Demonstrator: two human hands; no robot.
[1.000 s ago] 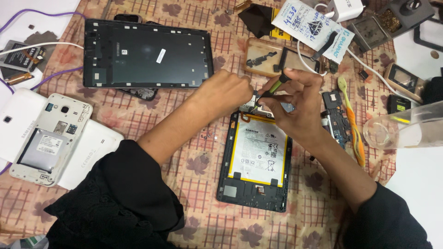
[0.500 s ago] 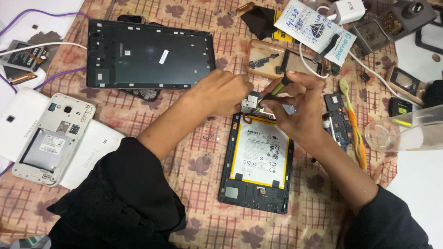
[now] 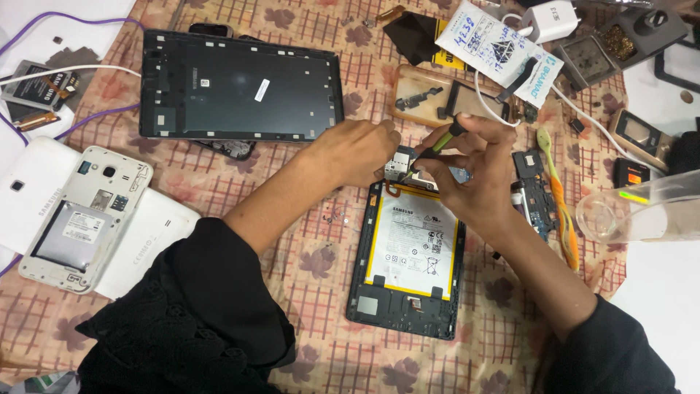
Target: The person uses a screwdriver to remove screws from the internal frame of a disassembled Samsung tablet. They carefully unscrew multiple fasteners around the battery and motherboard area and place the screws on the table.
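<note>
We note our right hand (image 3: 467, 171) gripping a green-handled screwdriver (image 3: 437, 144) over the opened tablet (image 3: 408, 255) at bench centre, our left hand (image 3: 357, 153) clenched, pressing its top edge

Your left hand (image 3: 357, 152) comes in from the lower left, forearm bare below a black sleeve pushed up near the elbow. The hand lies knuckles up, fingers curled under and bunched at their tips. Your right hand (image 3: 470, 171) comes in from the lower right, likewise in a black sleeve, wrist bent so the palm turns toward the left hand. Its thumb and fingers (image 3: 477, 131) are pinched together in a fine grip, the remaining fingers folded beneath. Both hands sit just beside each other, fingertips almost meeting, right of the left hand.
</note>
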